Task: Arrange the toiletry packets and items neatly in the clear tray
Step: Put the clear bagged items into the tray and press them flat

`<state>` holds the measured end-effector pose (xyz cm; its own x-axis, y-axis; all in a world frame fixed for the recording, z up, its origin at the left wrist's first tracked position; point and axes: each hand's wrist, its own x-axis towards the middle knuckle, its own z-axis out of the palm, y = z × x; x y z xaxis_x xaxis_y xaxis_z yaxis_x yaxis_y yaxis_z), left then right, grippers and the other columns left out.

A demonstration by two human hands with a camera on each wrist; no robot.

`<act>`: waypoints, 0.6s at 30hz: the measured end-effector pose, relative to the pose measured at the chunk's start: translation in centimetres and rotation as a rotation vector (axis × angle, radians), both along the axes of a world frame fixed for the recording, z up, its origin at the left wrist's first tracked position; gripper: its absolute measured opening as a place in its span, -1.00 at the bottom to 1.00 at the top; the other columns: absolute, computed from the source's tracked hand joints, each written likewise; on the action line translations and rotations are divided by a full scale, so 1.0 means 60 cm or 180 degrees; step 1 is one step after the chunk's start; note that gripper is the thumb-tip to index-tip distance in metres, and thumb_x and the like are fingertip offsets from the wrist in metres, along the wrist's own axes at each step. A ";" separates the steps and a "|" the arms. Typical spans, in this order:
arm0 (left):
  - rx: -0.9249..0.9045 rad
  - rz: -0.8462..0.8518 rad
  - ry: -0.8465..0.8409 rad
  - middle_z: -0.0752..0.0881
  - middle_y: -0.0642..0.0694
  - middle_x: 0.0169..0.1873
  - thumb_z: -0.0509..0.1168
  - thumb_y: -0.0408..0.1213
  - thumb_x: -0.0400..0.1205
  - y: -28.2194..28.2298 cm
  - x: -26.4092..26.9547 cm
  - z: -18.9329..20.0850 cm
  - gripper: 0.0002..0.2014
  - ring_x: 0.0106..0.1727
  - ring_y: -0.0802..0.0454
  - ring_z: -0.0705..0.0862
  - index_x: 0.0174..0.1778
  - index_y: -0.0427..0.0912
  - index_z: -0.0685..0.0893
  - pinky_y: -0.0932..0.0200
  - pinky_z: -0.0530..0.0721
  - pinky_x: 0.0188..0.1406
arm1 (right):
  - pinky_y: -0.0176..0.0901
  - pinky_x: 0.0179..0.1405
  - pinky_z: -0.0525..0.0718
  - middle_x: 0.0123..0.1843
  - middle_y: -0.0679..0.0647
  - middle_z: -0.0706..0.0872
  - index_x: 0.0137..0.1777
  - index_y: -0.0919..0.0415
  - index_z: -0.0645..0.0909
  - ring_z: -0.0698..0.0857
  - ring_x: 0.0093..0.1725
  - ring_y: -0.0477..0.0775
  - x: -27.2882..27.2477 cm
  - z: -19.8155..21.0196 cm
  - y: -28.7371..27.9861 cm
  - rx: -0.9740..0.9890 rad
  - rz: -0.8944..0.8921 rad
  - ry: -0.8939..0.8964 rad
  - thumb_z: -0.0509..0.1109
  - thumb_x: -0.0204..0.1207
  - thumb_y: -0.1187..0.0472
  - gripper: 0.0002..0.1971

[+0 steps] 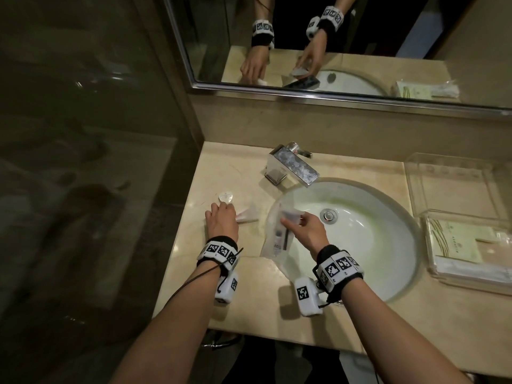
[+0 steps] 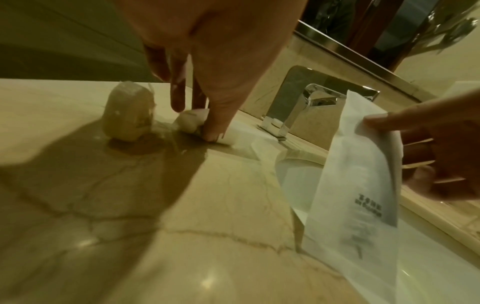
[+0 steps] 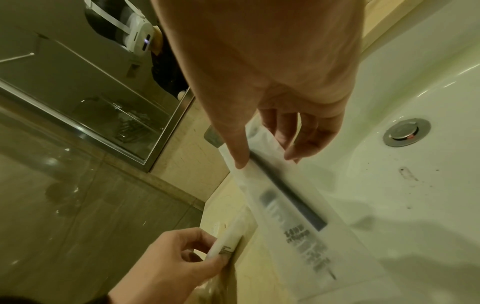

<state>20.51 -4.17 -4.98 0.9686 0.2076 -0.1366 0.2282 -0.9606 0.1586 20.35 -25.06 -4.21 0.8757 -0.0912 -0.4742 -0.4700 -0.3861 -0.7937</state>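
Note:
My right hand (image 1: 293, 218) pinches the top of a long frosted toothbrush packet (image 1: 278, 239) between thumb and fingers; the packet hangs over the sink's left rim. In the right wrist view the right hand (image 3: 267, 162) holds this packet (image 3: 293, 207) with a dark handle showing through. My left hand (image 1: 221, 214) rests on the counter and grips a small white packet (image 1: 248, 214); the left hand (image 2: 197, 123) pinches this packet (image 2: 191, 121) against the stone. A round wrapped soap (image 1: 225, 196) lies just beyond. The clear tray (image 1: 432, 268) at the right holds pale green packets (image 1: 460, 242).
A chrome faucet (image 1: 291, 167) stands behind the white sink (image 1: 360, 245). An empty clear box (image 1: 454, 184) sits behind the tray. A mirror (image 1: 332, 51) lines the back wall, and a glass shower partition (image 1: 83, 162) closes off the left side of the beige counter (image 1: 249, 295).

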 end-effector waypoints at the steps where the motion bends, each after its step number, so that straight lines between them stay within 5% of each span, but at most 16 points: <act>1: -0.0042 -0.0001 -0.0076 0.70 -0.14 0.05 0.16 -0.52 0.57 -0.003 -0.002 0.003 -0.74 0.12 -0.15 0.53 0.01 -0.19 0.71 0.02 0.47 0.09 | 0.03 0.12 0.69 0.03 0.15 0.82 0.14 0.23 0.73 0.74 0.01 0.12 -0.003 0.000 -0.005 0.0013 -0.0011 -0.0016 0.58 0.41 -0.01 -0.60; 6: -0.0291 -0.0103 -0.0252 0.71 -0.11 -0.03 0.27 -0.36 0.60 -0.030 -0.014 0.037 -0.88 0.07 -0.12 0.55 -0.04 -0.17 0.71 0.06 0.48 0.05 | 0.02 -0.03 0.68 -0.07 0.12 0.81 0.06 0.20 0.73 0.71 -0.12 0.11 -0.014 0.010 -0.036 0.0167 -0.0083 -0.0121 0.58 0.40 -0.02 -0.65; 11: -0.1172 0.0221 -0.0087 0.76 -0.10 -0.12 0.36 -0.25 0.56 -0.084 -0.041 0.088 -0.92 -0.05 -0.12 0.69 -0.07 -0.12 0.71 -0.05 0.68 0.03 | -0.23 -0.17 0.57 -0.20 -0.06 0.75 -0.04 0.12 0.69 0.67 -0.21 -0.07 -0.025 0.037 -0.088 0.0479 -0.0127 -0.0202 0.56 0.45 -0.03 -0.75; 15: -0.2190 0.0135 0.0393 0.78 -0.09 -0.09 0.46 -0.24 0.50 -0.143 -0.046 0.101 -0.80 -0.07 -0.03 0.72 0.01 -0.19 0.72 0.15 0.66 -0.05 | 0.08 -0.03 0.80 -0.04 0.14 0.82 -0.03 0.16 0.72 0.80 0.03 0.20 -0.036 0.059 -0.157 0.0658 -0.0406 -0.0254 0.56 0.41 -0.08 -0.68; 18: -0.2713 -0.0011 0.0579 0.79 -0.19 -0.05 0.45 -0.31 0.52 -0.202 -0.041 0.109 -0.80 -0.18 -0.01 0.70 0.01 -0.28 0.67 0.20 0.64 -0.30 | 0.10 -0.09 0.82 0.01 0.21 0.80 0.12 0.23 0.71 0.81 0.03 0.27 -0.047 0.080 -0.216 0.0822 -0.0738 -0.0213 0.48 0.53 -0.03 -0.66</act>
